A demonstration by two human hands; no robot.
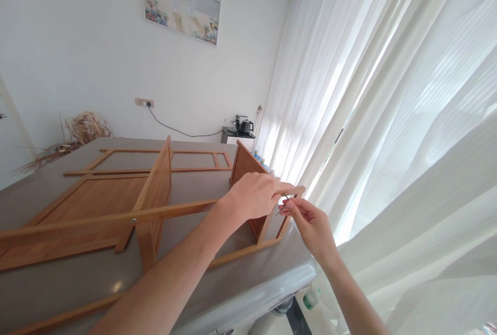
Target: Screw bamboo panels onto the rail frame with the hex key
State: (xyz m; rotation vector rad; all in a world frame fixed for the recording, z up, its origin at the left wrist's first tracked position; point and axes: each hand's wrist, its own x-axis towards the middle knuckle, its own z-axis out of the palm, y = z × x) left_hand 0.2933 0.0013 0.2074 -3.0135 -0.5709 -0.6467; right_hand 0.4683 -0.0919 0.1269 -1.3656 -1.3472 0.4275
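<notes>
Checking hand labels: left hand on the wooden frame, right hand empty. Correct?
One error: the right hand isn't empty. The head view shows it pinching a thin metal tool. The left hand is on the wooden frame, as you said.

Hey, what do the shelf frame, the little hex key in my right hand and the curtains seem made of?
Shelf frame: likely wood or bamboo, satin orange-brown, faint grain stripes. Hex key: probably steel, thin, grey. Curtains: sheer white fabric, fibre unclear; light glows through folds.
</notes>
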